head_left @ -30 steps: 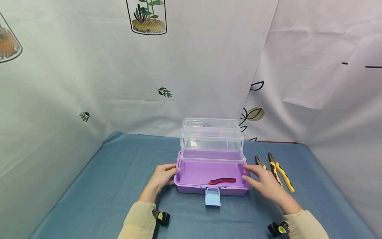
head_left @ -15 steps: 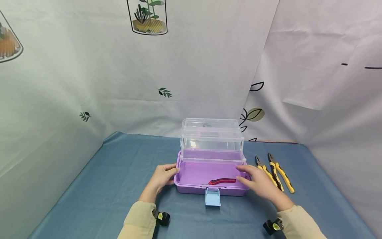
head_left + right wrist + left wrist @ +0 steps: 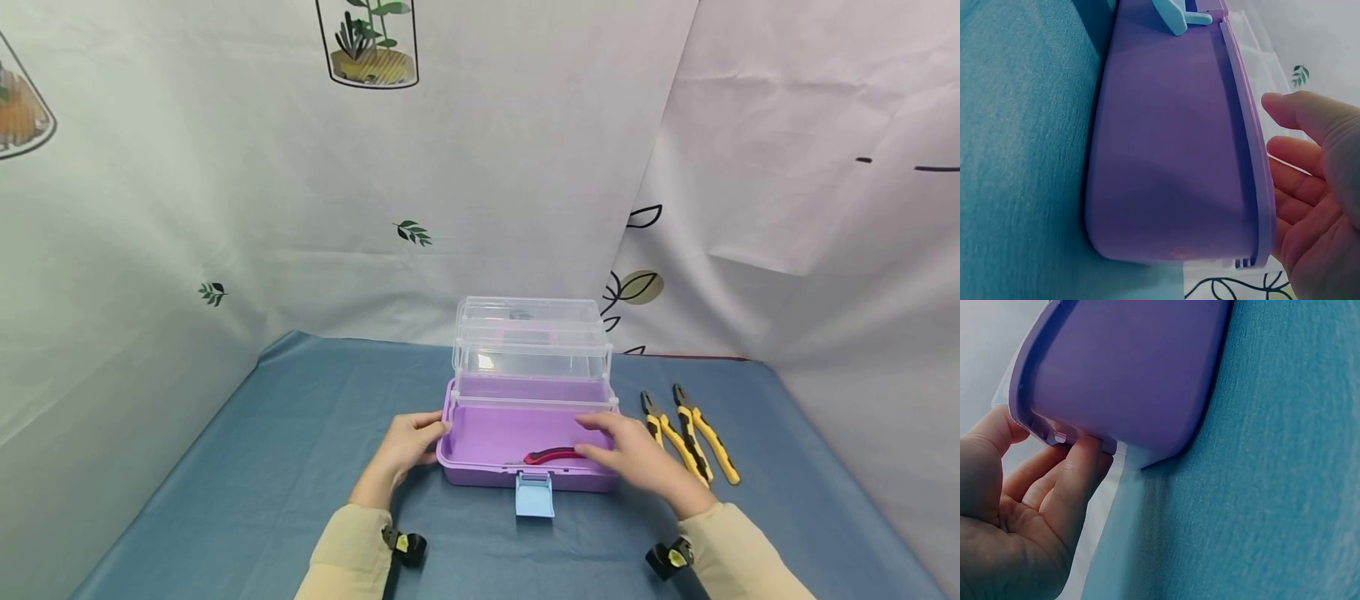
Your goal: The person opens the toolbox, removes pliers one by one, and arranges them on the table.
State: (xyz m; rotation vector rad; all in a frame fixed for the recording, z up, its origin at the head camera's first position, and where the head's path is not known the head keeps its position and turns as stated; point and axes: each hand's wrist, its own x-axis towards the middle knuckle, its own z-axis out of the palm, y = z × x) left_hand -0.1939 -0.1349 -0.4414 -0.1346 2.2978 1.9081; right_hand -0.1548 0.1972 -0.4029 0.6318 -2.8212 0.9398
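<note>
A purple toolbox [image 3: 487, 479] with a clear lid [image 3: 534, 333] raised at the back stands on the blue cloth. My left hand [image 3: 408, 442] grips its left end, thumb on the rim and fingers against the outer side, as the left wrist view [image 3: 1029, 506] shows. Inside the toolbox, near the front wall, lies a tool with a red-and-black handle [image 3: 547, 456] and a thin grey tip; its kind is unclear. Over the right part of the toolbox hovers my right hand [image 3: 641, 454], thumb and fingers apart, nothing held. Its thumb covers the handle's right end in the head view.
Two pairs of yellow-and-black pliers lie right of the toolbox, the nearer pair [image 3: 678, 446] partly behind my right hand, the other pair [image 3: 716, 446] farther right. A light blue latch [image 3: 534, 497] hangs down at the toolbox front. Pale printed fabric [image 3: 525, 167] rises behind the table.
My right hand has moved left from the toolbox's right rim to over its inside, near the red-handled tool. My left hand and the toolbox have stayed put.
</note>
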